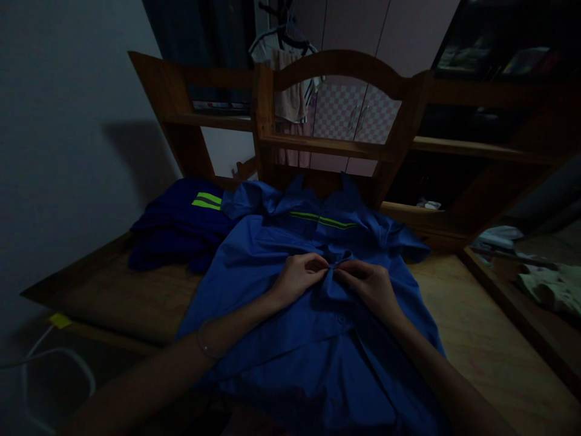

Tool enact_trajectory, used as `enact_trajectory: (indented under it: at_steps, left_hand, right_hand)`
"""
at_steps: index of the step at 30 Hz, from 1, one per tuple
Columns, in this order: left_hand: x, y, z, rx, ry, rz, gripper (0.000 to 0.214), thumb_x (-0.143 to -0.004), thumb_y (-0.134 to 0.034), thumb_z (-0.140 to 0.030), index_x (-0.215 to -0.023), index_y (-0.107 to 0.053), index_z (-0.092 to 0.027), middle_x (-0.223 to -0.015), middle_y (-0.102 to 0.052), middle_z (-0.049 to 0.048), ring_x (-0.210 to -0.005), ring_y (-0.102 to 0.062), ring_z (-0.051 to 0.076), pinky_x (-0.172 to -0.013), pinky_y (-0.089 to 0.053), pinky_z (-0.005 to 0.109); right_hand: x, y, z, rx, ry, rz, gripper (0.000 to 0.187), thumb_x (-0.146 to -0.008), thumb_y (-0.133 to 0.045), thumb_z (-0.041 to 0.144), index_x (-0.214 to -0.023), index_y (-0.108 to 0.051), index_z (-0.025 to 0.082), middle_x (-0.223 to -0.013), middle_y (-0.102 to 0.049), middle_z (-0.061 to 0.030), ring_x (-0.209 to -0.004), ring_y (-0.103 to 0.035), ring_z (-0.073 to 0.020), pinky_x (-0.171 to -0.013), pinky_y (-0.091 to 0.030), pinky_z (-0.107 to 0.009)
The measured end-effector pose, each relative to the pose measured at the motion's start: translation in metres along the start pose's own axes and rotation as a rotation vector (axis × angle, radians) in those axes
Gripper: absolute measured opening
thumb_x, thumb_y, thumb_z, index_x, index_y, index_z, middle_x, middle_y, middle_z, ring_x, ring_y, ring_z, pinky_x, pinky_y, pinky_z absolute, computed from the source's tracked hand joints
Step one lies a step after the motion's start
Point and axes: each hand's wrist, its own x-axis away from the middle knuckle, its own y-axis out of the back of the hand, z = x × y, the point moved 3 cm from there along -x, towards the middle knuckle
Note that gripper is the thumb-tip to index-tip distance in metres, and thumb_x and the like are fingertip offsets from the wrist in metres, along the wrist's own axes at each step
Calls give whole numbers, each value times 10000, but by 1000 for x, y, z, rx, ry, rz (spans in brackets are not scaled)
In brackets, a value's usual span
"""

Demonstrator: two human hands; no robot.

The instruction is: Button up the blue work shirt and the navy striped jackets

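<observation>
A blue work shirt (254, 266) with thin yellow-green stripes across its chest lies spread before me, collar away from me. My left hand (299, 275) pinches the front placket near the shirt's middle. Facing it, my right hand (367, 284) pinches the same gathered cloth, and the fingertips of both hands almost meet. Whatever small part sits between the fingertips is hidden. Lower down the placket a button (341, 320) shows. The shirt's lower edge hangs toward me in shadow.
Folded dark blue clothing (177, 224) with a reflective strip lies left on the wooden table (476, 315). A wooden shelf (318, 144) rises behind the shirt. Pale cloth (551, 284) is at the right, and a white cable (68, 351) hangs at the lower left.
</observation>
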Motion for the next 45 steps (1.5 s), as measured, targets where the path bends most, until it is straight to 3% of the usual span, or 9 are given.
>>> enact_trajectory:
  at_steps: [12, 20, 28, 34, 38, 45]
  left_hand:
    - [8, 1, -22, -265, -205, -42, 169, -823, -570, -173, -961, -665, -195, -935, -687, 15, -849, -654, 136, -809, -508, 229]
    - [6, 2, -19, -177, -131, -32, 165, -809, -575, -172, -941, -675, -185, -916, -696, 19, -843, -661, 146, -784, -511, 223]
    - [2, 0, -9, 104, -11, 9, 182, -790, -625, -257, -909, -693, -136, -900, -697, 56, -837, -654, 167, -782, -505, 240]
    - [0, -3, -5, 237, 153, -22, 311, -766, -652, -420, -856, -669, -122, -808, -678, 56, -752, -637, 163, -686, -500, 238]
    - [-2, -4, 1, 232, 160, -16, 307, -692, -731, -388, -830, -661, -123, -783, -673, 45, -719, -625, 141, -663, -468, 213]
    - [-1, -3, 10, 319, 256, -31, 287, -681, -740, -355, -806, -651, -112, -744, -664, 39, -676, -613, 121, -637, -445, 201]
  right_hand:
    - [-1, -3, 4, 93, 161, 9, 100, -801, -651, 286, -854, -679, 206, -842, -690, -23, -773, -656, -175, -712, -520, -278]
    - [2, -2, 4, 25, 129, -43, 160, -825, -632, 328, -906, -700, 208, -898, -705, -34, -823, -665, -184, -774, -525, -293]
    - [-2, -3, 4, 23, 52, 34, 186, -832, -616, 368, -891, -658, 197, -847, -691, -27, -763, -657, -170, -705, -518, -275]
    - [-1, -3, 3, 99, 95, 86, 165, -851, -586, 344, -910, -636, 198, -849, -673, -28, -760, -640, -163, -690, -506, -272]
    - [-1, -5, 2, 154, 156, 59, 126, -842, -601, 304, -907, -632, 200, -825, -658, -23, -733, -626, -154, -665, -493, -264]
    - [-1, -8, 5, 186, 162, 56, 103, -838, -605, 291, -888, -640, 207, -812, -658, -17, -725, -617, -152, -653, -476, -258]
